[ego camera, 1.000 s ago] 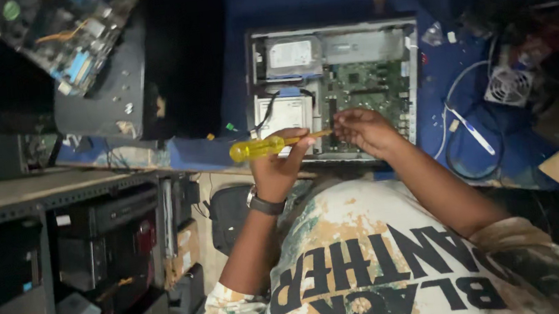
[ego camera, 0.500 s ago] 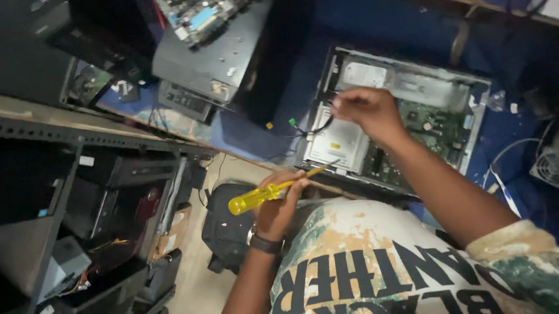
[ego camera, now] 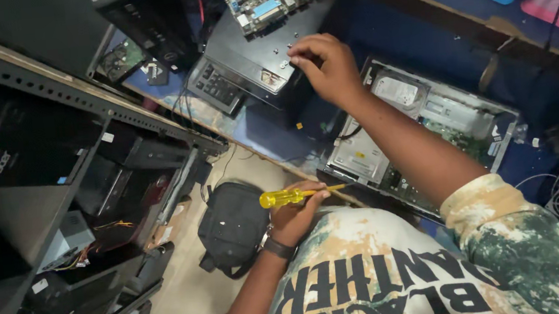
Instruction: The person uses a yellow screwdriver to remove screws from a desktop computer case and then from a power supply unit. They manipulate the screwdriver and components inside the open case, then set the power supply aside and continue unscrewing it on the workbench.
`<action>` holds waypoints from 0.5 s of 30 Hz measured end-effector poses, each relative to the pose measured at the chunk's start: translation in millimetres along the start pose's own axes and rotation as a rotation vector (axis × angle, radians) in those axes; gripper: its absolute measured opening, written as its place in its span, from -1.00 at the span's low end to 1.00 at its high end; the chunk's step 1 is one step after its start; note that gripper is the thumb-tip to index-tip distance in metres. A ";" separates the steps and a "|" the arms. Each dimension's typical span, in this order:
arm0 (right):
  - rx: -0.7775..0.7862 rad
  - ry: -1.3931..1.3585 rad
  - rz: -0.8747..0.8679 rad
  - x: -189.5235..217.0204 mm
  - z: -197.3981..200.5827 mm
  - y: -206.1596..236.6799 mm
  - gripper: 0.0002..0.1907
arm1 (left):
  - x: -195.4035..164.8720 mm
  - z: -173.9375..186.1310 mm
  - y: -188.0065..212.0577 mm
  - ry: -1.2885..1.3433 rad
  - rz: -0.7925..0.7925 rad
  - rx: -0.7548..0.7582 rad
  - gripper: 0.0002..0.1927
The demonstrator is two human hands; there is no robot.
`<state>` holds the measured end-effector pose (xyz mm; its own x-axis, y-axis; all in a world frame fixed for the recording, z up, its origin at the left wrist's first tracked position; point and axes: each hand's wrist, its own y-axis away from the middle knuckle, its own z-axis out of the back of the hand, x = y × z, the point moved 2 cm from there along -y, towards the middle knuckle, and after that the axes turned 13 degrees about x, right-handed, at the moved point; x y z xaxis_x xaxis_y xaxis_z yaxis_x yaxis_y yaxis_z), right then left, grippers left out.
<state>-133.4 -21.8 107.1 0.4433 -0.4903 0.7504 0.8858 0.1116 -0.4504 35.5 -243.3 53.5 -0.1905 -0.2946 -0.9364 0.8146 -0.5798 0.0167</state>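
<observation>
The left hand (ego camera: 296, 219) grips a yellow screwdriver (ego camera: 282, 197); the right hand (ego camera: 327, 67) pinches something tiny over a black case (ego camera: 252, 59) near the surface's edge.

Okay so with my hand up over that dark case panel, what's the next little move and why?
Probably lower the right hand and let go over the dark panel: its fingertips are pinched there beside small loose screws, while the left hand holds the yellow screwdriver.
</observation>
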 end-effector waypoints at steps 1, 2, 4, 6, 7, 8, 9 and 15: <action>0.004 0.014 -0.012 -0.2 -1.1 -2.3 -0.88 | 0.6 0.0 0.1 0.027 0.010 -0.012 -0.86; 0.007 0.026 -0.022 -0.6 -3.1 -3.5 -0.86 | 1.9 0.4 0.4 0.051 0.020 -0.024 -0.86; 0.007 0.004 -0.075 -3.6 -5.8 -3.0 -0.84 | 5.0 -1.3 -0.2 0.068 0.052 -0.035 -0.85; -0.001 -0.064 -0.160 -7.9 -8.3 1.0 -0.81 | 8.1 -2.1 -1.5 0.065 0.061 -0.037 -0.85; 0.007 -0.085 -0.159 -9.5 -9.5 2.9 -0.81 | 9.4 -2.2 -2.3 0.053 0.056 -0.033 -0.85; 0.014 -0.106 -0.158 -10.7 -10.0 5.1 -0.80 | 10.3 -2.1 -3.1 0.040 0.051 -0.029 -0.85; 0.020 -0.127 -0.159 -11.8 -9.6 8.1 -0.80 | 11.3 -2.7 -4.1 0.082 0.061 -0.024 -0.85; -0.053 -0.315 -0.309 -15.4 13.4 56.9 -0.80 | 9.7 -1.1 -11.3 -0.054 0.081 0.046 -0.81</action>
<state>-87.9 3.6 76.4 0.1863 -0.2050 0.9609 0.9787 -0.0467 -0.1998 25.0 -238.8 43.9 -0.1551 -0.3815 -0.9113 0.8027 -0.5863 0.1088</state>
